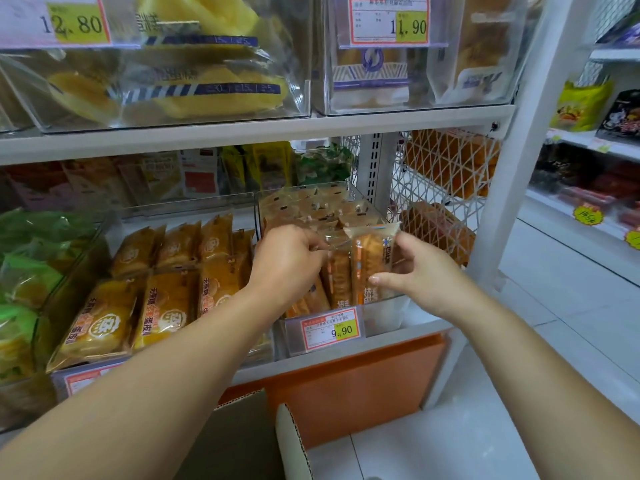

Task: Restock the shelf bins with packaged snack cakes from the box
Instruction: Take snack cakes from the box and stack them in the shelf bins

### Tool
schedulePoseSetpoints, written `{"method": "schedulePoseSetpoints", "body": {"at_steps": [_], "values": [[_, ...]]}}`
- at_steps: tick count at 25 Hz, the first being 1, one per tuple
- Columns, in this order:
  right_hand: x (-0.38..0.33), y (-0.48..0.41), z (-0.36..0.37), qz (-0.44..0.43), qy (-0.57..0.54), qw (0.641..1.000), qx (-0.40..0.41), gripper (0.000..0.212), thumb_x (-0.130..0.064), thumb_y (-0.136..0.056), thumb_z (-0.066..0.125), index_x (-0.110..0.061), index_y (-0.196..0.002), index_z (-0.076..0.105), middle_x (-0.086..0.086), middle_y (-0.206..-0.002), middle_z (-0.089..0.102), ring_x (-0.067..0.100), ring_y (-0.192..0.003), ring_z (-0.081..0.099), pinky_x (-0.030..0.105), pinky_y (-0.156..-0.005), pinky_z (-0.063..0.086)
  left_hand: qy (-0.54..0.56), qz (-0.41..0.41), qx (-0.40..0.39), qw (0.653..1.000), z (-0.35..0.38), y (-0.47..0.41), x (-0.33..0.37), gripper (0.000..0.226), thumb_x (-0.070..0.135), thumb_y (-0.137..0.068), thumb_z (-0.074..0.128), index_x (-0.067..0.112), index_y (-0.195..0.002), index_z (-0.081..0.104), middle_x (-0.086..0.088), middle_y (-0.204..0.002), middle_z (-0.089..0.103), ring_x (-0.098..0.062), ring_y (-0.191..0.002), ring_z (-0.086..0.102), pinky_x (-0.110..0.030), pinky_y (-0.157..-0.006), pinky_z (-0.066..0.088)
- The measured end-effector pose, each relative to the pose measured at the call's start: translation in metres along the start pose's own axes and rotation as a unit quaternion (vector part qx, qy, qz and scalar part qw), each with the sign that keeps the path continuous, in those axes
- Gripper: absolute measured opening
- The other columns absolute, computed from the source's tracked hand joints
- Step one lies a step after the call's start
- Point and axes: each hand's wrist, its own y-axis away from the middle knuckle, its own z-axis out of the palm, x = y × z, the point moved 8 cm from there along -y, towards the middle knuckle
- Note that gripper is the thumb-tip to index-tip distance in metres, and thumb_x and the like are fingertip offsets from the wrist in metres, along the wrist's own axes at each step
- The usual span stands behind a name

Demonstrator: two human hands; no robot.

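So the snack cake (372,261) was standing upright at the front right of the clear bin (384,317), with the right hand (426,271) pinching its side, thumb across the front. The left hand (291,261) was curled on the wrapper tops of the packs (337,282) beside it. I'd hold that gap open and slide the new one straight down, label out, so the row doesn't flop. The box (239,438) sat open below the shelf (346,355).
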Motion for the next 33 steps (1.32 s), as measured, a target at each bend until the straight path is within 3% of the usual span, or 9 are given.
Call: {"method": "schedulePoseSetpoints", "body": {"at_steps": [5, 9, 11, 13, 18, 24, 28, 30, 33], "values": [[0.001, 0.001, 0.020, 0.041, 0.126, 0.991, -0.035, 0.059, -0.031, -0.073, 0.083, -0.027, -0.125, 0.055, -0.008, -0.114, 0.066, 0.013, -0.102, 0.062, 0.028, -0.086, 0.048, -0.032, -0.004, -0.003, 0.999, -0.007, -0.001, 0.008, 0.010, 0.031, -0.089, 0.069, 0.024, -0.095, 0.072, 0.006, -0.106, 0.071, -0.010, -0.090, 0.063, -0.030, -0.082, 0.053], [-0.011, 0.005, 0.012, 0.054, 0.088, 0.991, -0.090, 0.068, -0.044, -0.068, 0.083, -0.035, -0.128, 0.053, -0.015, -0.117, 0.061, 0.008, -0.106, 0.059, 0.027, -0.087, 0.048, -0.090, 0.067, -0.064, 0.992, -0.013, 0.007, 0.014, 0.036, 0.038, -0.088, 0.065, 0.031, -0.123, 0.062, 0.010, -0.128, 0.061, -0.010, -0.114, 0.056, -0.028, -0.091, 0.048], [-0.025, 0.009, -0.005, 0.025, 0.044, 0.998, -0.029, 0.062, -0.051, -0.071, 0.078, -0.047, -0.126, 0.051, -0.020, -0.112, 0.061, 0.004, -0.101, 0.059, 0.024, -0.083, 0.047, -0.047, 0.084, -0.097, 0.991, -0.017, 0.013, 0.008, 0.043, 0.038, -0.091, 0.059, 0.035, -0.134, 0.056, 0.012, -0.136, 0.055, -0.007, -0.125, 0.049, -0.029, -0.101, 0.043], [-0.034, 0.012, -0.012, -0.006, 0.036, 0.999, 0.034, 0.038, -0.047, -0.078, 0.074, -0.051, -0.112, 0.057, -0.016, -0.098, 0.065, 0.001, -0.090, 0.058, 0.019, -0.072, 0.043, -0.014, 0.072, -0.105, 0.992, -0.021, 0.016, -0.002, 0.045, 0.040, -0.095, 0.053, 0.035, -0.140, 0.051, 0.012, -0.142, 0.051, -0.007, -0.130, 0.045, -0.030, -0.105, 0.039], [-0.016, 0.005, 0.006, 0.010, 0.031, 0.997, 0.064, 0.017, -0.038, -0.079, 0.076, -0.044, -0.092, 0.066, -0.005, -0.081, 0.066, 0.011, -0.072, 0.060, 0.029, -0.066, 0.047, -0.173, 0.119, -0.107, 0.972, -0.005, 0.020, -0.008, 0.047, 0.052, -0.101, 0.024, 0.043, -0.146, 0.037, 0.013, -0.154, 0.037, -0.014, -0.145, 0.025, -0.043, -0.120, 0.018], [-0.004, -0.002, 0.014, 0.061, 0.076, 0.994, 0.058, 0.025, -0.032, -0.083, 0.074, -0.028, -0.107, 0.070, -0.015, -0.079, 0.059, 0.011, -0.076, 0.060, 0.025, -0.068, 0.040, -0.316, 0.116, -0.085, 0.938, 0.014, 0.019, -0.007, 0.048, 0.056, -0.101, 0.016, 0.050, -0.147, 0.028, 0.010, -0.160, 0.024, -0.023, -0.149, 0.008, -0.049, -0.119, 0.005], [-0.017, 0.009, 0.012, 0.062, 0.075, 0.994, 0.048, 0.033, -0.033, -0.086, 0.071, -0.029, -0.117, 0.064, -0.017, -0.083, 0.055, 0.014, -0.086, 0.060, 0.028, -0.068, 0.041, -0.174, 0.095, -0.111, 0.974, 0.004, 0.026, -0.006, 0.045, 0.050, -0.103, 0.026, 0.046, -0.147, 0.031, 0.011, -0.160, 0.024, -0.018, -0.150, 0.005, -0.045, -0.121, 0.001], [-0.025, 0.017, 0.005, 0.063, 0.073, 0.994, 0.050, 0.047, -0.035, -0.086, 0.070, -0.032, -0.131, 0.053, -0.011, -0.097, 0.060, 0.014, -0.093, 0.057, 0.027, -0.071, 0.040, -0.081, 0.109, -0.061, 0.989, -0.022, 0.050, -0.010, 0.045, 0.044, -0.102, 0.037, 0.039, -0.147, 0.035, 0.014, -0.157, 0.028, -0.011, -0.149, 0.010, -0.036, -0.121, 0.007], [-0.058, 0.034, -0.014, 0.014, 0.071, 0.982, 0.173, 0.055, -0.038, -0.088, 0.066, -0.031, -0.138, 0.045, -0.006, -0.104, 0.059, 0.010, -0.090, 0.056, 0.028, -0.074, 0.041, -0.084, 0.153, -0.003, 0.985, -0.065, 0.126, -0.040, 0.043, 0.035, -0.098, 0.050, 0.036, -0.141, 0.046, 0.025, -0.141, 0.038, 0.003, -0.139, 0.026, -0.022, -0.113, 0.020]]}}
